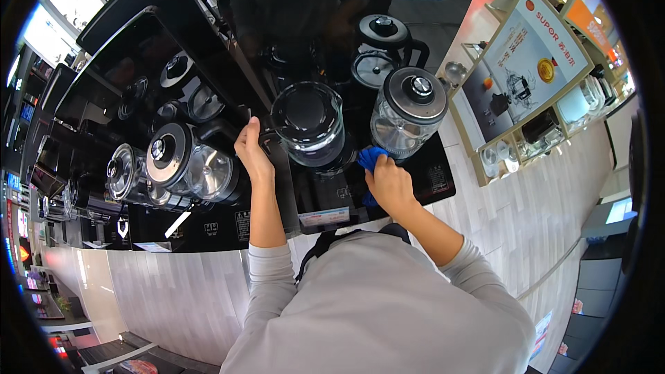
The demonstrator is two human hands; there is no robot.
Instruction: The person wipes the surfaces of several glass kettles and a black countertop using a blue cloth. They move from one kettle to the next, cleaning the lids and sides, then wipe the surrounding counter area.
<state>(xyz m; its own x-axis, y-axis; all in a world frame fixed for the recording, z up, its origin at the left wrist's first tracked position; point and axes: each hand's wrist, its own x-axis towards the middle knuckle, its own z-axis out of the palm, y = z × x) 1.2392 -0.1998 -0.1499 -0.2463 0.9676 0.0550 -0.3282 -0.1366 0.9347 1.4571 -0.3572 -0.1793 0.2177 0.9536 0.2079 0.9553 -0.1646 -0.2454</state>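
Note:
My left hand (255, 153) is closed around the dark handle of a glass pot (317, 148) with a spout on its right side. The handle is largely hidden by my fingers and the dark surroundings. The pot is over the black glossy cooktop (327, 192); whether it touches the surface is unclear. In my right hand (392, 184) a blue cloth (371, 158) is bunched, low beside a glass kettle (400, 132). That kettle stands upright and has a steel lid with a round knob. Part of the cloth hangs below my fingers.
A tall black glass panel (322, 15) rises behind the pots and mirrors them. To the left are another lidded glass kettle (205, 171) and a smaller glass pot (124, 171). A price card (324, 216) lies at the front edge. A display shelf (543, 132) with a SUPOR poster stands right.

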